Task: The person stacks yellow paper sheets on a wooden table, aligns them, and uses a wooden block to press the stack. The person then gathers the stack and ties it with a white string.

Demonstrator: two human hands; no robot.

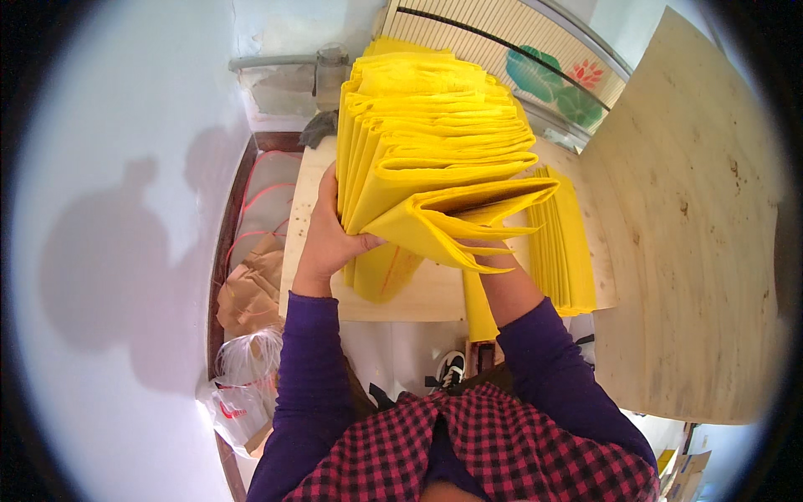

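Note:
I hold a thick bundle of folded yellow paper sheets [435,134] up above a small wooden table [427,293]. My left hand [329,230] grips the bundle's left edge with the thumb across its lower front. My right hand [493,255] is mostly hidden under the fanned lower sheets and supports them from beneath. The lowest sheets splay open toward the right. A second stack of yellow sheets [565,247] lies on the table to the right, just beyond my right forearm.
A large plywood board [703,226] leans at the right. Left of the table lie brown paper [251,293] and a clear plastic bag [238,385] beside a white wall. A shoe [452,366] shows below the table. A panel painted with flowers [552,79] stands behind.

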